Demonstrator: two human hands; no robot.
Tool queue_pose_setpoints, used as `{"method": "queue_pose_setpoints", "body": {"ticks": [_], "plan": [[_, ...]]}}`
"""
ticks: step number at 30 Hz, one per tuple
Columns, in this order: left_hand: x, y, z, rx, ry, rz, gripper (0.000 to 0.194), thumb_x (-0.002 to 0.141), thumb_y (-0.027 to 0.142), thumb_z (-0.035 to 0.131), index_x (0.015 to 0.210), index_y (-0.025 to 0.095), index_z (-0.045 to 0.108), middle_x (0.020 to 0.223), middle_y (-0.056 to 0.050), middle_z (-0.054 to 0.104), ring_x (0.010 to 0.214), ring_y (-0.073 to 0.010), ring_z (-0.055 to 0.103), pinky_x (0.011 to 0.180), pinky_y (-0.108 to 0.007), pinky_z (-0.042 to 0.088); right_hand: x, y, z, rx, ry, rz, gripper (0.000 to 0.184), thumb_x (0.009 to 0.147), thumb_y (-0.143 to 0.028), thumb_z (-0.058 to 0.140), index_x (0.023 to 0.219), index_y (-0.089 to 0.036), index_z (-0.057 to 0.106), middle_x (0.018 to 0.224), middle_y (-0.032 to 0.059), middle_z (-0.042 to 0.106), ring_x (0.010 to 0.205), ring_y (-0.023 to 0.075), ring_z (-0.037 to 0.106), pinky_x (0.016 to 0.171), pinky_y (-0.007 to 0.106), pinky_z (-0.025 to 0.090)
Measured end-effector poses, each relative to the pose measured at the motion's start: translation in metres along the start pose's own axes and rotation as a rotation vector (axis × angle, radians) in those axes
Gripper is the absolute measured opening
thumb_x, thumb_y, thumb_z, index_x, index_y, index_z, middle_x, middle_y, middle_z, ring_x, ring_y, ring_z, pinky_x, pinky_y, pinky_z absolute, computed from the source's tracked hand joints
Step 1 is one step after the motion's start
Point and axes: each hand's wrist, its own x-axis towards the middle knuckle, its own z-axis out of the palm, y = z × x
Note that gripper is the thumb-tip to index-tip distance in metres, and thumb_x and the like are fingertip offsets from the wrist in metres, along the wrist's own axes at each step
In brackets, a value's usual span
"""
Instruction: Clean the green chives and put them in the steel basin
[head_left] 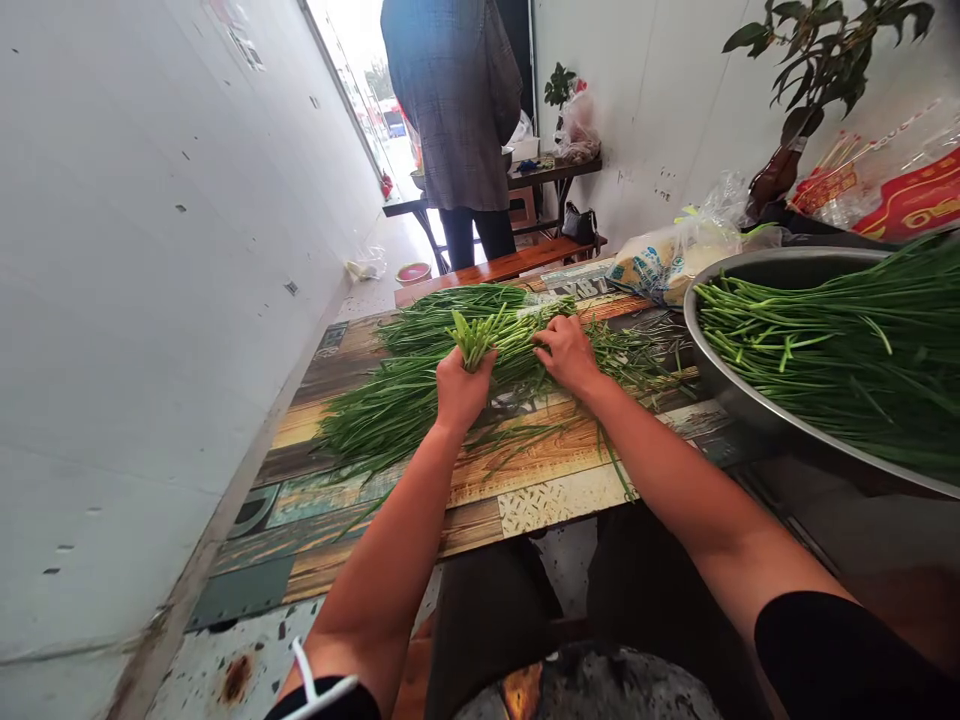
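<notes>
My left hand [462,392] is closed around a bunch of garlic chives [480,335], its pale cut ends standing up above the fist. To its right, my right hand [568,352] has its fingers bent and drawn together at the pale stem ends of the chive pile [375,405], apparently gripping some stems; the fingertips are partly hidden. The long green leaves of the pile spread leftward over the wood-patterned table [540,455]. Loose trimmings [637,350] lie to the right of my right hand.
A large metal basin [795,412] full of chives [825,340] stands at the right. Behind it are a plastic bag [675,255] and a potted plant [814,60]. A white wall [150,300] runs along the left. A person [465,110] stands beyond the bench [502,265].
</notes>
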Motion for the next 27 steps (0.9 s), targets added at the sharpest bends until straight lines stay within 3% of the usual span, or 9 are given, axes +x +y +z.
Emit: {"method": "queue_pose_setpoints", "body": {"ticks": [4,7,12,16,21,27], "plan": [[0.001,0.001,-0.001,-0.004,0.025,-0.007,0.024,0.075,0.037,0.069,0.082,0.014,0.070,0.078,-0.002,0.070,0.075,-0.0158,0.060,0.075,-0.027,0.046,0.004,-0.002,-0.002,0.096,0.054,0.001,0.010,0.080,-0.017,0.063,0.079,-0.017,0.072,0.093,0.0110,0.059,0.095,0.0261,0.048,0.085,0.040,0.041],[0.001,0.000,-0.001,-0.014,0.047,-0.016,0.023,0.073,0.035,0.073,0.083,0.014,0.070,0.079,-0.003,0.070,0.074,-0.0158,0.060,0.073,-0.027,0.046,0.008,-0.004,-0.011,0.332,0.077,0.006,0.006,0.078,-0.018,0.064,0.081,-0.017,0.069,0.090,0.0078,0.061,0.088,0.0214,0.052,0.083,0.037,0.043],[0.002,-0.003,-0.001,0.065,0.088,-0.007,0.022,0.078,0.036,0.067,0.081,0.015,0.070,0.079,-0.003,0.069,0.075,-0.0157,0.059,0.074,-0.027,0.046,0.009,-0.011,-0.024,0.892,-0.132,0.082,0.019,0.074,-0.034,0.070,0.081,-0.018,0.063,0.075,0.0008,0.064,0.066,0.0131,0.055,0.065,0.029,0.045],[0.002,-0.007,0.000,0.057,-0.039,0.001,0.022,0.078,0.037,0.066,0.079,0.015,0.070,0.076,-0.002,0.068,0.074,-0.0152,0.057,0.072,-0.026,0.044,0.007,-0.019,-0.027,1.141,-0.171,0.206,0.033,0.066,-0.044,0.078,0.077,-0.019,0.060,0.073,0.0021,0.069,0.062,0.0129,0.059,0.062,0.028,0.049],[0.002,-0.006,0.001,0.028,-0.097,-0.036,0.021,0.076,0.035,0.067,0.076,0.015,0.069,0.071,0.001,0.066,0.067,-0.0135,0.053,0.066,-0.025,0.040,0.004,-0.026,-0.020,1.179,-0.168,0.279,0.036,0.062,-0.047,0.080,0.076,-0.019,0.061,0.071,0.0016,0.069,0.059,0.0128,0.059,0.058,0.027,0.049],[0.003,-0.003,-0.001,0.054,-0.158,-0.031,0.022,0.076,0.036,0.066,0.078,0.014,0.069,0.071,0.000,0.066,0.067,-0.0135,0.053,0.066,-0.025,0.040,0.001,-0.035,-0.009,1.046,-0.114,0.259,0.030,0.061,-0.045,0.078,0.066,-0.017,0.067,0.055,-0.0037,0.058,0.052,0.0090,0.047,0.051,0.024,0.038]]}}
